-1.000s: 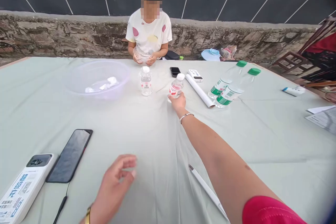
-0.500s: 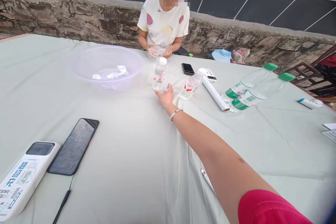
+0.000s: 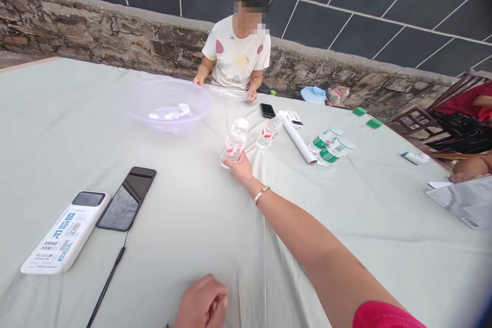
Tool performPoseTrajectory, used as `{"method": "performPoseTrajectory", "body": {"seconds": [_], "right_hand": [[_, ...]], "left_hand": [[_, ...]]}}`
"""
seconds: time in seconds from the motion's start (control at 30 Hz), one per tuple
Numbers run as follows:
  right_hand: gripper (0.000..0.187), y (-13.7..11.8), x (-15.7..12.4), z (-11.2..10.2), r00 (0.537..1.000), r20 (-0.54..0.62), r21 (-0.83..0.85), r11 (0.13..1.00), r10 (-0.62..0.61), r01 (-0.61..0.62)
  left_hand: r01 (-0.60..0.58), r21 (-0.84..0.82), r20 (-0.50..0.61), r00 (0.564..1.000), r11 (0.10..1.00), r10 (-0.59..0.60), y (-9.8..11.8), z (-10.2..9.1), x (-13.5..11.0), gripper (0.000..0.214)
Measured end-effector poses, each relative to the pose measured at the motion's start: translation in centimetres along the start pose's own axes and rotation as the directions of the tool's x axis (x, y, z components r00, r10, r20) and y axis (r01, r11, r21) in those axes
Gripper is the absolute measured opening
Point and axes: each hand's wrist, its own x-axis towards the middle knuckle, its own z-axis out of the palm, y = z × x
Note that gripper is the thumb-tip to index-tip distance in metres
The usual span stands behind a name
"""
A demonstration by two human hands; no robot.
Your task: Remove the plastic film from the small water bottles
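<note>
So the right hand [image 3: 239, 165] has a small bottle [image 3: 234, 137] by its lower part — long axis near upright, out ahead over the surface [image 3: 184, 205]. Left hand [image 3: 203, 301]'s much farther from it, curled — can't tell how tightly.

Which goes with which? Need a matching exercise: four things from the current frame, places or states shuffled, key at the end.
Things
1. right hand
2. purple basin
3. large dark phone
4. two green-capped bottles

Places or states
A. beside the near end of the white roll
B. around a clear bottle with a white cap
C. next to the long white device with blue print
D. with crumpled white scraps inside

Pairs: 1-B, 2-D, 3-C, 4-A
</note>
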Motion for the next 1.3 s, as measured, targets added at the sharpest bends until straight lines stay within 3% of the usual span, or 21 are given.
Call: {"method": "performPoseTrajectory", "body": {"seconds": [0.07, 0.17, 0.23, 0.3, 0.37, 0.47, 0.53, 0.6, 0.67, 0.7, 0.77, 0.83, 0.9, 0.97, 1.07, 1.17, 1.3], "right_hand": [[0.050, -0.9, -5.9, -1.6, 0.979, 0.202, 0.204, 0.976, 0.031, -0.073], [0.045, -1.8, -14.5, -3.8, 0.873, 0.476, 0.400, 0.856, 0.111, -0.327], [0.044, -2.0, -19.4, -4.8, 0.794, 0.590, 0.448, 0.757, 0.149, -0.475], [0.046, -1.9, -23.3, -5.2, 0.732, 0.666, 0.454, 0.699, 0.145, -0.552], [0.049, -1.7, -26.2, -5.3, 0.696, 0.706, 0.427, 0.707, 0.128, -0.563], [0.051, -1.7, -29.0, -5.4, 0.692, 0.701, 0.262, 0.839, 0.175, -0.477], [0.051, -2.0, -29.8, -6.3, 0.712, 0.664, 0.027, 0.944, 0.229, -0.329], [0.053, -2.3, -29.6, -7.9, 0.798, 0.552, -0.259, 0.959, 0.243, -0.113], [0.050, -2.3, -28.6, -10.3, 0.924, 0.335, -0.520, 0.854, 0.182, 0.020], [0.047, -2.1, -27.8, -11.5, 0.970, 0.204, -0.630, 0.776, 0.132, 0.027], [0.041, -1.3, -26.1, -13.9, 0.998, -0.008, -0.791, 0.610, 0.055, -0.040], [0.037, -0.1, -24.8, -15.6, 0.996, -0.089, -0.881, 0.463, 0.033, -0.094], [0.028, 0.9, -24.2, -16.6, 0.996, -0.068, -0.917, 0.391, 0.052, -0.083], [0.020, 1.3, -24.4, -17.0, 0.997, -0.041, -0.915, 0.399, 0.064, -0.063], [0.020, 0.1, -25.5, -16.6, 0.997, -0.030, -0.857, 0.511, 0.073, -0.063], [0.022, -2.4, -25.9, -14.9, 0.994, 0.089, -0.769, 0.639, 0.067, 0.026], [0.016, -5.8, -24.4, -11.5, 0.979, 0.200, -0.721, 0.670, -0.043, 0.177]], "left_hand": [[0.019, -0.095, -0.118, 0.993, 0.995, -0.030, 0.8, -0.6, 0.5, 0.025], [0.130, -0.363, -0.207, 0.954, 0.923, -0.216, 1.8, -1.9, 0.7, 0.039], [0.175, -0.536, -0.174, 0.935, 0.826, -0.310, 2.7, -2.5, 0.6, 0.057], [0.177, -0.661, -0.067, 0.954, 0.730, -0.292, 3.8, -2.5, 0.1, 0.065], [0.172, -0.736, 0.029, 0.974, 0.654, -0.224, 5.0, -1.7, -0.6, 0.062], [0.194, -0.799, 0.063, 0.968, 0.569, -0.241, 5.9, 0.2, -1.8, 0.051], [0.221, -0.834, 0.059, 0.947, 0.506, -0.316, 6.0, 1.2, -2.5, 0.046], [0.234, -0.857, 0.045, 0.921, 0.459, -0.386, 5.9, 1.7, -3.0, 0.044], [0.218, -0.850, -0.015, 0.900, 0.480, -0.436, 5.8, 1.7, -3.2, 0.044], [0.208, -0.831, -0.055, 0.892, 0.516, -0.449, 5.8, 1.5, -3.2, 0.045], [0.192, -0.768, -0.134, 0.885, 0.611, -0.446, 5.8, 1.2, -3.1, 0.048], [0.176, -0.701, -0.192, 0.886, 0.691, -0.421, 5.8, 1.0, -2.9, 0.051], [0.171, -0.661, -0.218, 0.888, 0.730, -0.405, 5.7, 0.9, -2.7, 0.054], [0.170, -0.652, -0.229, 0.885, 0.739, -0.405, 5.6, 1.0, -2.6, 0.055], [0.179, -0.667, -0.221, 0.880, 0.724, -0.421, 5.5, 1.3, -2.6, 0.057], [0.183, -0.665, -0.230, 0.872, 0.724, -0.432, 5.6, 1.6, -2.7, 0.058], [0.161, -0.603, -0.306, 0.858, 0.781, -0.413, 5.6, 1.8, -2.6, 0.055]]}}
